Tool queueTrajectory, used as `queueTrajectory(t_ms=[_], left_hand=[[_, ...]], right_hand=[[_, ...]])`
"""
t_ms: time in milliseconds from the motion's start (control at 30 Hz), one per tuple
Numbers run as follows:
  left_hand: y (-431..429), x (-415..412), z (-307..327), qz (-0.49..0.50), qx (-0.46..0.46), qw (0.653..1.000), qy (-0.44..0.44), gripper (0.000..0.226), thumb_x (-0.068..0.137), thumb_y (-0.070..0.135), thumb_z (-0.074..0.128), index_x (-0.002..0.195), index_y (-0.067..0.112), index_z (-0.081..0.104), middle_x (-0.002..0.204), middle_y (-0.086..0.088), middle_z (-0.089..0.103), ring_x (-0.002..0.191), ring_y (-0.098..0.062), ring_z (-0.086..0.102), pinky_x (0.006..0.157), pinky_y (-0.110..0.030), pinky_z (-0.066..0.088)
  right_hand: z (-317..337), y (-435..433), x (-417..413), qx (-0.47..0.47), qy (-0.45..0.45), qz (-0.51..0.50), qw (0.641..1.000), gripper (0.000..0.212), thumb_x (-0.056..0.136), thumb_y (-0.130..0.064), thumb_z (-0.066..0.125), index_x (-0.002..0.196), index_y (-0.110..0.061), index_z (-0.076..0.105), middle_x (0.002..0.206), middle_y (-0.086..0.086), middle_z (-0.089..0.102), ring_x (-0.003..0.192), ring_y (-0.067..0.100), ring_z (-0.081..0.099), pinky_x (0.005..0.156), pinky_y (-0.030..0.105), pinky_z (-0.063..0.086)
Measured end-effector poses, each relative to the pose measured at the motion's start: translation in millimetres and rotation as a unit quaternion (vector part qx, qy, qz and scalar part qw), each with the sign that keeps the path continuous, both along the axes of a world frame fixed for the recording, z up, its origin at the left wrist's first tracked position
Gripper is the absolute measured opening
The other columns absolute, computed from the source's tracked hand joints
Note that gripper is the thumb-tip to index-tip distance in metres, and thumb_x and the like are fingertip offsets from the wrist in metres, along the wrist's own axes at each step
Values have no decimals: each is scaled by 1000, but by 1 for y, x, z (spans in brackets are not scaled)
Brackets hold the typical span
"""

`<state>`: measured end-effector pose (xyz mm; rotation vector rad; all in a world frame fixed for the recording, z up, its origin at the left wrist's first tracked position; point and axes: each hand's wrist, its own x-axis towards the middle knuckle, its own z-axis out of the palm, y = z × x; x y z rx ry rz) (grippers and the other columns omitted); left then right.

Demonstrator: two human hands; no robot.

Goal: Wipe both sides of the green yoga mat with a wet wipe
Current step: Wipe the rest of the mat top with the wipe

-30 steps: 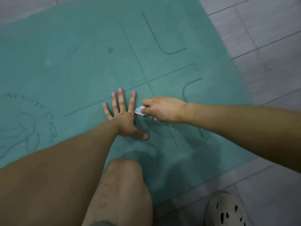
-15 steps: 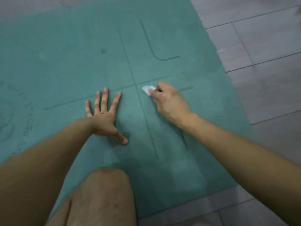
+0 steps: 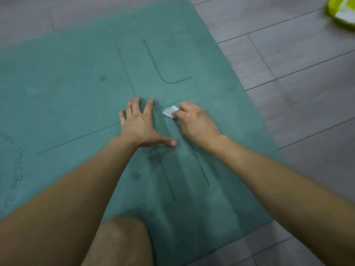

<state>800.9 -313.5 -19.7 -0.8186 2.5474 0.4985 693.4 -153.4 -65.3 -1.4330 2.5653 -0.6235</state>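
The green yoga mat (image 3: 73, 77) lies flat on the floor with its printed lines and lettering facing up. My left hand (image 3: 138, 123) presses flat on the mat near its middle, fingers spread. Just to its right, my right hand (image 3: 194, 121) grips a small crumpled white wet wipe (image 3: 169, 111) and holds it down on the mat. Only a corner of the wipe shows past my fingers.
Grey floor tiles (image 3: 299, 96) surround the mat on the right and at the back. A yellow-green and white object (image 3: 342, 11) lies on the floor at the top right corner. My bare knee (image 3: 123, 240) rests at the mat's near edge.
My right hand has swept the wipe forward and then back a little toward my left hand. My left hand has stayed pressed on the mat. The view has shifted, so the yellow-green object now shows.
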Motion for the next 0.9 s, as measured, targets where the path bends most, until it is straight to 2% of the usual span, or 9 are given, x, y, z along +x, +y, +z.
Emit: queueTrajectory(t_ms=[67,200,267,333,467,533,667,733,900], left_hand=[[10,-26,-4,3,23,1000,-12,171,34,95,79,167,35,-12,174,-11,-17,161,-28,-20,129,-58,-4],[19,-41,-16,-20,48,993,-108,180,31,100,75,152,37,-43,156,-12,-55,144,-32,-51,120,-66,-22],[17,-45,-17,-27,61,988,-142,180,32,101,73,146,36,-50,148,-13,-61,138,-35,-56,118,-69,-23],[14,-48,-14,-31,68,985,-155,180,32,101,73,143,35,-53,145,-14,-64,137,-37,-57,118,-70,-22],[14,-47,-16,-33,69,985,-156,179,34,101,73,142,36,-54,146,-14,-64,137,-37,-57,118,-69,-21],[16,-45,-17,-35,70,985,-156,179,34,101,73,142,37,-54,145,-13,-64,136,-36,-58,117,-69,-23],[16,-47,-17,-33,81,984,-154,178,35,100,75,141,37,-54,144,-12,-65,134,-36,-59,116,-70,-24],[18,-46,-16,-29,81,985,-151,179,34,100,75,141,38,-54,144,-12,-65,134,-35,-59,116,-69,-24],[19,-45,-19,-30,74,985,-156,179,33,101,73,141,37,-54,144,-11,-66,135,-34,-59,117,-69,-24]], right_hand=[[-1,18,-15,-25,23,49,998,21,87,-8,66,104,-8,78,88,13,60,85,34,60,73,40,48],[5,57,-117,-16,64,-184,981,21,95,-12,65,108,-7,81,95,17,65,86,41,65,76,42,48],[7,36,-127,-19,54,-239,969,22,93,-9,63,107,-7,80,101,18,66,90,43,65,78,42,49],[6,3,-94,-35,25,-190,981,20,90,-5,62,102,-7,79,97,17,66,86,41,64,75,44,52],[0,11,-32,-72,-18,87,993,16,89,-1,65,97,-7,77,84,9,59,81,30,57,72,39,48],[4,28,-60,-76,-16,83,994,21,88,-1,66,102,-9,79,86,9,61,84,28,59,75,36,48],[4,-5,-153,-59,41,-148,986,22,93,-13,62,103,-9,81,94,16,67,86,39,66,75,40,49],[8,-40,-150,-46,9,-184,982,23,90,-9,61,102,-9,80,98,16,66,89,39,66,77,43,50],[3,-15,-63,-68,-37,106,991,17,94,-8,61,100,-9,77,87,11,60,83,31,59,74,39,47]])
